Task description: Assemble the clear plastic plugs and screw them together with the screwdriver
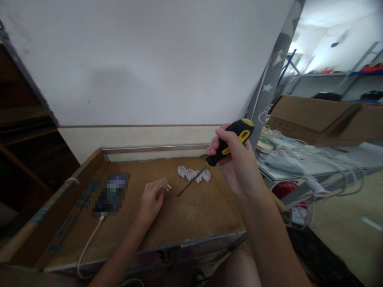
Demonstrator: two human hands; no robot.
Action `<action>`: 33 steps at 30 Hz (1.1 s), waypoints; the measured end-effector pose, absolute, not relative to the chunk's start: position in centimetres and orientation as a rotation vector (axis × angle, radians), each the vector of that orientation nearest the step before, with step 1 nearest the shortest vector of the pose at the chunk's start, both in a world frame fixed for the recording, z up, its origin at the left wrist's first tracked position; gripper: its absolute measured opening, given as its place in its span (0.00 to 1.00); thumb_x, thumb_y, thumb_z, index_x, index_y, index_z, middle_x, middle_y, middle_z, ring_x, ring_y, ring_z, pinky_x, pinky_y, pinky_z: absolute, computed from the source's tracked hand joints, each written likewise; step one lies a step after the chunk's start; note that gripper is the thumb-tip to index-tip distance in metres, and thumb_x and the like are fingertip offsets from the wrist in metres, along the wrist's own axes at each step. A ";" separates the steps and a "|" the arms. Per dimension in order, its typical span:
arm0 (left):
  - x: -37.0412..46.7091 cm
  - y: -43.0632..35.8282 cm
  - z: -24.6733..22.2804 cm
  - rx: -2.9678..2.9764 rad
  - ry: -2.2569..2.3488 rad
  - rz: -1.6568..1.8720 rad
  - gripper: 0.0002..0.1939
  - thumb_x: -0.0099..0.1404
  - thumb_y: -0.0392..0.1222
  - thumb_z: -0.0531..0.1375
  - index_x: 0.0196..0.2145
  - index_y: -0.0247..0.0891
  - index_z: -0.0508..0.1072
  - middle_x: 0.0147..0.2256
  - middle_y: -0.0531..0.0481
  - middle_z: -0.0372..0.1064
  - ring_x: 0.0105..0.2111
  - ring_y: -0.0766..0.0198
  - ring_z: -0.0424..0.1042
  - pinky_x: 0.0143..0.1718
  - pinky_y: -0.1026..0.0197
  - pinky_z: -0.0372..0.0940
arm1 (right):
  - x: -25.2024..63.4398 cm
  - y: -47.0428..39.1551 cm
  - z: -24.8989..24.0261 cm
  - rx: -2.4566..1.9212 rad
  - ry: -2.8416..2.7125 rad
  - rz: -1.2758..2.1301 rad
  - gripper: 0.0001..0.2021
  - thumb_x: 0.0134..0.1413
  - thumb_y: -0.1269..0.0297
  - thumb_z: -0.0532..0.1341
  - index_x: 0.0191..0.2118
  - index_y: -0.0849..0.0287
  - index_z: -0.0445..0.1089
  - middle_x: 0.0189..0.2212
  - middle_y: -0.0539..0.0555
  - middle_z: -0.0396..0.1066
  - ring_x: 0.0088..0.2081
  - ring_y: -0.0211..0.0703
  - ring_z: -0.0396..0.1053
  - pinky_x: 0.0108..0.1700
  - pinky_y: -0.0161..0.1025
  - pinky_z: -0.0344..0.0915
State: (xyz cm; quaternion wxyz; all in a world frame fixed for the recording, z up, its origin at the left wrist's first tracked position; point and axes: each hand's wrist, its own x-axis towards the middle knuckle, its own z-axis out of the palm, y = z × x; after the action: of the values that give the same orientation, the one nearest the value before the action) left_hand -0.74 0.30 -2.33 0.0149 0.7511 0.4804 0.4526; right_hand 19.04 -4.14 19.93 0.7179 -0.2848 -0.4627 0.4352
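Observation:
My right hand (236, 159) is closed around the black and yellow handle of a screwdriver (229, 140). Its long thin shaft slants down to the left, with the tip close above the brown tabletop (197, 213). Lower and to the left, my left hand (152, 201) rests near the board, fingers pinched on a small plug (164, 186) whose brass-coloured prongs point right; most of its body is hidden by the fingers. Behind the screwdriver shaft, several clear plastic pieces (189, 173) lie in a row, partly crossed by it.
A blurred-out phone (111, 193) with a white cable (89, 243) lies at left. A wooden rail (60, 203) edges that side, and a white wall (167, 71) rises behind. At right, a side table holds bags and white cables (335, 171), with a cardboard box (311, 119) beyond.

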 end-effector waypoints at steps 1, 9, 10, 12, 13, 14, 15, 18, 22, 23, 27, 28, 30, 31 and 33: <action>-0.8 0.3 -2.3 2.250 1.546 1.458 0.18 0.61 0.34 0.56 0.49 0.42 0.68 0.43 0.47 0.72 0.41 0.58 0.70 0.43 0.54 0.67 | 19.0 -4.2 19.9 -0.629 -1.026 0.959 0.10 0.43 0.64 0.65 0.28 0.56 0.61 0.17 0.42 0.61 0.20 0.30 0.58 0.24 0.30 0.56; 0.0 -0.5 -1.3 1.931 1.505 1.356 0.17 0.57 0.44 0.61 0.45 0.42 0.70 0.38 0.51 0.73 0.30 0.64 0.72 0.35 0.60 0.69 | 18.1 -4.0 19.5 -0.625 -0.990 0.889 0.10 0.45 0.63 0.65 0.28 0.57 0.61 0.18 0.42 0.60 0.20 0.30 0.57 0.24 0.31 0.55; 0.1 -0.6 -1.2 1.895 1.482 1.341 0.17 0.57 0.45 0.61 0.45 0.41 0.70 0.37 0.51 0.74 0.30 0.64 0.72 0.35 0.60 0.69 | 18.0 -4.0 19.5 -0.619 -0.990 0.883 0.10 0.45 0.63 0.65 0.28 0.57 0.61 0.17 0.42 0.60 0.20 0.30 0.58 0.25 0.31 0.56; 0.3 -0.7 -1.1 1.837 1.415 1.288 0.18 0.56 0.46 0.62 0.44 0.41 0.69 0.37 0.51 0.74 0.32 0.63 0.73 0.35 0.60 0.69 | 17.8 -4.2 19.6 -0.610 -0.990 0.872 0.10 0.45 0.63 0.65 0.28 0.56 0.61 0.17 0.42 0.60 0.21 0.31 0.58 0.25 0.31 0.56; 0.3 -0.7 -1.1 1.820 1.380 1.247 0.18 0.55 0.46 0.63 0.44 0.41 0.70 0.36 0.50 0.74 0.32 0.62 0.73 0.35 0.60 0.69 | 17.7 -4.3 19.6 -0.606 -0.989 0.866 0.10 0.45 0.63 0.65 0.28 0.56 0.61 0.17 0.42 0.60 0.21 0.31 0.58 0.25 0.31 0.56; 0.4 -0.7 -1.1 1.814 1.351 1.199 0.18 0.55 0.46 0.63 0.43 0.40 0.70 0.36 0.50 0.75 0.33 0.62 0.74 0.36 0.60 0.69 | 17.6 -4.4 19.7 -0.602 -0.988 0.860 0.10 0.45 0.63 0.65 0.28 0.56 0.61 0.17 0.42 0.60 0.21 0.30 0.58 0.25 0.31 0.56; 0.4 -0.7 -1.2 1.826 1.329 1.144 0.17 0.55 0.46 0.63 0.43 0.40 0.70 0.36 0.50 0.75 0.34 0.61 0.74 0.37 0.59 0.69 | 17.5 -4.4 19.8 -0.598 -0.988 0.854 0.10 0.45 0.63 0.65 0.28 0.56 0.61 0.17 0.42 0.60 0.20 0.30 0.58 0.25 0.30 0.56; 0.3 -0.6 -1.2 1.980 1.390 1.025 0.16 0.56 0.48 0.62 0.41 0.41 0.71 0.37 0.49 0.74 0.37 0.59 0.73 0.40 0.56 0.67 | 17.1 -4.3 19.7 -0.613 -0.996 0.870 0.10 0.44 0.63 0.65 0.29 0.56 0.61 0.17 0.42 0.61 0.20 0.30 0.58 0.24 0.30 0.57; 0.1 -0.6 -1.0 2.243 1.627 0.965 0.15 0.57 0.54 0.60 0.36 0.43 0.74 0.44 0.47 0.72 0.46 0.52 0.67 0.48 0.48 0.60 | 16.3 -3.5 18.9 -0.657 -1.003 0.932 0.11 0.43 0.61 0.65 0.29 0.57 0.62 0.17 0.42 0.61 0.19 0.29 0.59 0.23 0.28 0.56; 0.0 -0.7 -0.9 2.279 1.651 0.950 0.15 0.57 0.55 0.59 0.36 0.43 0.74 0.46 0.48 0.71 0.48 0.51 0.66 0.49 0.47 0.58 | 16.1 -3.3 18.7 -0.658 -0.997 0.942 0.11 0.43 0.61 0.66 0.29 0.57 0.61 0.17 0.42 0.61 0.19 0.29 0.59 0.23 0.28 0.56; 0.0 -0.9 -0.7 2.353 1.605 0.919 0.19 0.58 0.55 0.60 0.44 0.45 0.71 0.49 0.49 0.69 0.49 0.52 0.64 0.49 0.49 0.57 | 15.6 -2.9 18.3 -0.674 -1.004 0.955 0.12 0.43 0.61 0.65 0.29 0.57 0.62 0.17 0.42 0.62 0.19 0.28 0.59 0.23 0.28 0.57; 0.0 -1.0 -0.7 2.367 1.568 0.903 0.21 0.57 0.54 0.60 0.46 0.45 0.70 0.49 0.49 0.69 0.49 0.53 0.64 0.49 0.50 0.57 | 15.5 -2.9 18.3 -0.681 -1.015 0.958 0.11 0.43 0.61 0.65 0.30 0.57 0.62 0.17 0.42 0.62 0.19 0.28 0.59 0.23 0.28 0.57; 0.0 -1.1 -0.8 2.381 1.505 0.861 0.24 0.56 0.53 0.61 0.48 0.43 0.68 0.47 0.48 0.71 0.47 0.54 0.66 0.49 0.50 0.56 | 15.4 -3.0 18.5 -0.695 -1.035 0.961 0.11 0.43 0.61 0.65 0.30 0.57 0.61 0.17 0.42 0.62 0.19 0.28 0.59 0.23 0.28 0.56; 0.0 -1.1 -0.9 2.379 1.489 0.844 0.24 0.55 0.53 0.61 0.48 0.43 0.68 0.45 0.48 0.71 0.46 0.54 0.67 0.49 0.50 0.56 | 15.4 -3.0 18.6 -0.700 -1.042 0.962 0.11 0.43 0.61 0.65 0.29 0.57 0.61 0.17 0.42 0.61 0.19 0.28 0.59 0.22 0.28 0.56; 0.0 -1.2 -1.0 2.367 1.482 0.832 0.23 0.55 0.52 0.61 0.47 0.43 0.68 0.44 0.49 0.72 0.45 0.54 0.67 0.49 0.50 0.55 | 15.5 -3.0 18.8 -0.703 -1.053 0.963 0.11 0.43 0.61 0.65 0.29 0.57 0.61 0.18 0.42 0.61 0.20 0.28 0.59 0.23 0.28 0.56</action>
State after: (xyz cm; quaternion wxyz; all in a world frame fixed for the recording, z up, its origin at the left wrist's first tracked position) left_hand 0.02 -1.16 -0.99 0.1137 0.8070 0.5053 0.2838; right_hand 15.47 -3.01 18.78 0.7000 -0.3156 -0.4729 0.4322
